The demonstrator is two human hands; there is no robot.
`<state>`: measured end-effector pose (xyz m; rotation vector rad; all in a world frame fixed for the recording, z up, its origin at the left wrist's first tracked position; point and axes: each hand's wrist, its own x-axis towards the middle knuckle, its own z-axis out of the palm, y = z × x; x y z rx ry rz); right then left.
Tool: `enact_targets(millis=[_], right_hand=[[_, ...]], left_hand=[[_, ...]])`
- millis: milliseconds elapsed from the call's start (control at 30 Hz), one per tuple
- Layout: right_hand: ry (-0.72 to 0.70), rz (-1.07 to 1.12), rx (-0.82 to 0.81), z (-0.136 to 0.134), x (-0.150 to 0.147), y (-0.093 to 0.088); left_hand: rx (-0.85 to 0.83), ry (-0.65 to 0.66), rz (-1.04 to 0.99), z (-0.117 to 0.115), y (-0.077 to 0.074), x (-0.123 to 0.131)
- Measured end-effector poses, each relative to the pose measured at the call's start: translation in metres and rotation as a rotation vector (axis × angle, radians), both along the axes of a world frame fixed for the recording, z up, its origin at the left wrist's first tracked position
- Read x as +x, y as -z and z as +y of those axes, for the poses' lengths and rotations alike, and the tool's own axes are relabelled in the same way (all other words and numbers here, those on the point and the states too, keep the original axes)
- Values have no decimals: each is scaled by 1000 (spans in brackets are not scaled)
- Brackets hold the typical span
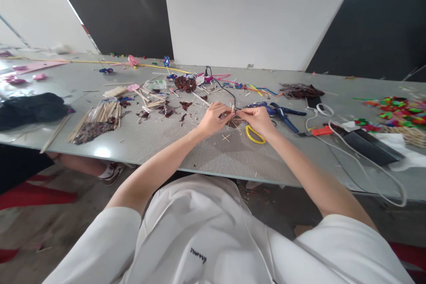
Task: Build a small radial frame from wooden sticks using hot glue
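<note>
My left hand [215,118] and my right hand [258,120] meet above the table, fingertips pinched close together. Between them is something small and pale, too small to name. A whitish rod [201,98] runs from a dark red-brown clump [185,83] towards the fingers of my left hand; whether that hand grips it cannot be made out. Yellow-handled scissors [255,135] lie beneath my right hand, partly covered by it. Just beyond that hand are dark blue-handled pliers [285,115]. Short thin wooden sticks [226,138] lie crossed on the table below my fingers.
On the grey table [159,142], a bundle of wooden sticks [104,115] lies to the left, near a dark cloth bundle [33,108]. At right are a white cord [369,173], a black box [369,146] and colourful scraps [401,111]. Another person's leg [81,164] shows below.
</note>
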<state>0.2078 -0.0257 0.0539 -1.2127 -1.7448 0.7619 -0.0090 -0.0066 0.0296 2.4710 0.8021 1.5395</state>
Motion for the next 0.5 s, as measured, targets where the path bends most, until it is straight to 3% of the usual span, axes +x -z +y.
enact_targets(millis=[500], right_hand=[[31, -95, 23, -3, 1, -3]], left_hand=[[-34, -12, 27, 0, 1, 0]])
